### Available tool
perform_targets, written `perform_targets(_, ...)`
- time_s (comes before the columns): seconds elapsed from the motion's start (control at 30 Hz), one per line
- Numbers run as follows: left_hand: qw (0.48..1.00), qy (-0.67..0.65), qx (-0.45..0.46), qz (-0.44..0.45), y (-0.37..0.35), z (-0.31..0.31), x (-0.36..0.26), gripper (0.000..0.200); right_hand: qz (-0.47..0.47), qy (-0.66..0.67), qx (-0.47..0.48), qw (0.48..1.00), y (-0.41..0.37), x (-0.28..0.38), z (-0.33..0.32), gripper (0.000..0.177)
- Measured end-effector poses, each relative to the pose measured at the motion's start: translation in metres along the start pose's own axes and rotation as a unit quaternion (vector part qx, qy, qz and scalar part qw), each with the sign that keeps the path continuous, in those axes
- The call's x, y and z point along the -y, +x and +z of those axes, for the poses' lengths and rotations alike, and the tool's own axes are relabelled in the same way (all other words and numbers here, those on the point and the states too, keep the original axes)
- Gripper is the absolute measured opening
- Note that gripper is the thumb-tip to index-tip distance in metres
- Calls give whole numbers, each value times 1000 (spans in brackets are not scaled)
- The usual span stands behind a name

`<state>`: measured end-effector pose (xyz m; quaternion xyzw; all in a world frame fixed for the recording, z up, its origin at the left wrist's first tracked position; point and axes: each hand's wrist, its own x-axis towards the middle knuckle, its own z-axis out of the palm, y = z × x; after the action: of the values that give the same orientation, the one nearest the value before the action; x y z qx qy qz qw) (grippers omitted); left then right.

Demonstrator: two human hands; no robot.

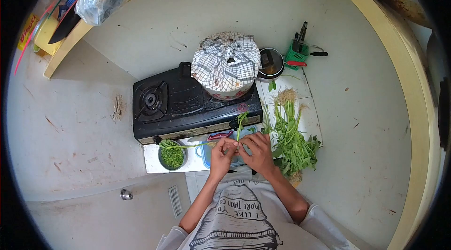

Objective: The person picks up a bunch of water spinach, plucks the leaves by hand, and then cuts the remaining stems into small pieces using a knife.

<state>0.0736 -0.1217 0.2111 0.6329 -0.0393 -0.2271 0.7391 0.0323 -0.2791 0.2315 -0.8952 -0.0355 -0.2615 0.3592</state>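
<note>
My left hand and my right hand meet in front of my chest, fingertips pinched together. A leafy green stem rises between them, gripped at its lower end. From my left hand another long green stem reaches out leftward, its leafy tip over a round bowl. Small cut green pieces fill that bowl. Beneath my hands is a blue-rimmed clear tray or lid, partly hidden. A knife with a red handle lies just behind it. To the right is a heap of rooted leafy greens.
Behind the hands stands a black two-burner stove. On its right burner sits a pot wrapped in a checkered cloth. Beside it are a small saucepan and a green utensil basket. Walls close in both sides.
</note>
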Motion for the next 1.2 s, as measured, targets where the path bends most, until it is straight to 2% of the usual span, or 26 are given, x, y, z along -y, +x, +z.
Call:
perform_targets(0.23, 998, 59, 31, 15, -3, 2, 8, 6, 65, 55, 0, 996, -12, -6, 2, 14)
perform_targets(0.43, 994, 105, -4, -37, -3, -4, 10, 5, 185, 143, -45, 971, -28, -35, 9, 13)
perform_targets(0.63, 998, 23, -47, -45, -1, -30, 20, 5, 343, 187, 35, 920, -65, -96, 24, 12)
perform_targets(0.73, 997, -3, -56, -56, -3, -32, 15, 7, 306, 186, 52, 932, -72, -108, 35, 15)
perform_targets(0.93, 996, -23, -61, -65, -4, -38, 20, 8, 185, 78, 119, 972, -76, -135, 58, 25)
perform_targets(1.03, 996, -26, -58, -64, -7, -42, 21, 9, 237, 33, 211, 948, -99, -157, 76, 25)
perform_targets(1.13, 995, -37, -61, -69, -9, -45, 15, 10, 172, -13, 201, 964, -116, -170, 89, 25)
perform_targets(1.2, 994, -45, -70, -72, -11, -48, 13, 11, 190, -11, 227, 955, -120, -173, 91, 25)
